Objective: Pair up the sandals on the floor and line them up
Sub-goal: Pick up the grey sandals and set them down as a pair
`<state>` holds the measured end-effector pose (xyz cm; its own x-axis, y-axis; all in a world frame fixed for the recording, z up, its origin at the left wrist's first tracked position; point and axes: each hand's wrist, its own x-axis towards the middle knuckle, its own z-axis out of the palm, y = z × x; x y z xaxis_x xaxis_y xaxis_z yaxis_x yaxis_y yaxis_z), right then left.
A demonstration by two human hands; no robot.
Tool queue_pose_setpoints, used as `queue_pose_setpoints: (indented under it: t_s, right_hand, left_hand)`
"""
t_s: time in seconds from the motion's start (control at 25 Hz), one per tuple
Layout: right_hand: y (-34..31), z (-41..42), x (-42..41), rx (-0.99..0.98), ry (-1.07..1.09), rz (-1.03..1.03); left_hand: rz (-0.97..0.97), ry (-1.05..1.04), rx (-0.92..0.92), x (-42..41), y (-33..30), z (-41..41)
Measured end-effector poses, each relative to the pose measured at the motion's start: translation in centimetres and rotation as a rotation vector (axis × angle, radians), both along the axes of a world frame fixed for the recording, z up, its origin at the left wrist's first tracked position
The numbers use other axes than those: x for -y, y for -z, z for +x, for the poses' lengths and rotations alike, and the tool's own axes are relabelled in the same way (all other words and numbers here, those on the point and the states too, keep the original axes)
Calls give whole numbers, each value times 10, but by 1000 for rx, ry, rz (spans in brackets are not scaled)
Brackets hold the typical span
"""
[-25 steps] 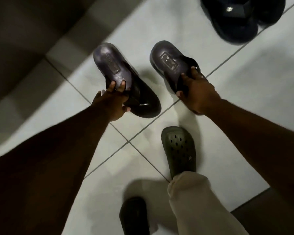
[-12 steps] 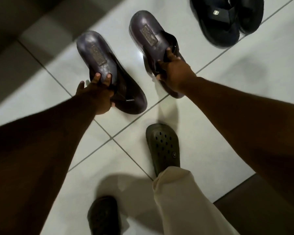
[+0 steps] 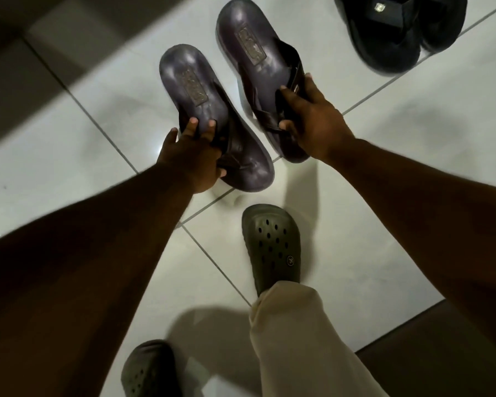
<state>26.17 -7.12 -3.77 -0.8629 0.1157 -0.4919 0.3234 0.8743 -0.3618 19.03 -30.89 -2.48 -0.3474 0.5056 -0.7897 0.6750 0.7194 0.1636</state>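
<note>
Two dark purple-brown sandals with stamped heel labels are held over the white tiled floor, heels pointing away from me. My left hand (image 3: 191, 159) grips the left sandal (image 3: 189, 84) at its strap, fingers on the footbed. My right hand (image 3: 312, 118) grips the right sandal (image 3: 249, 38) by its strap. The two sandals are side by side, nearly parallel, the right one set farther from me. I cannot tell whether their soles touch the floor.
A pair of black sandals (image 3: 395, 32) lies together at the top right. My feet wear dark green clogs: one (image 3: 272, 245) in the centre under a beige trouser leg (image 3: 295, 339), the other (image 3: 146, 371) at the bottom edge. Dark flooring (image 3: 441, 353) borders the tiles at the lower right.
Both hands have carried the sandals away from me and closer together, toward the black pair. The right sandal now sits close beside the left one.
</note>
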Motion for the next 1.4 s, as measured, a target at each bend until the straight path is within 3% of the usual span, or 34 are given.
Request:
queue_pose_setpoints:
  t_s: [0.32,0.72,0.92,1.04,1.16,1.28,1.4]
  right_hand:
    - [10,-2,21,52,3,-1]
    - [5,12,147,-2,-65,-15]
    - [-3,10,151,35,-88,-31]
    - [-20,8,130,8,-17,-131]
    - [-34,9,74,-13,118,-74]
    - [-42,17,-12,-18,176,45]
    - [-36,21,-101,-62,226,129]
  left_hand:
    - [111,25,-159,3,6,8]
    - [111,-84,-141,131,2,26]
    - [110,-53,-157,134,-2,23]
    - [159,-40,-230,119,-25,16]
    - [234,-94,-344,81,-49,3]
    - [266,-167,-415,0,-51,-11]
    - [350,-130,-342,-103,-38,-19]
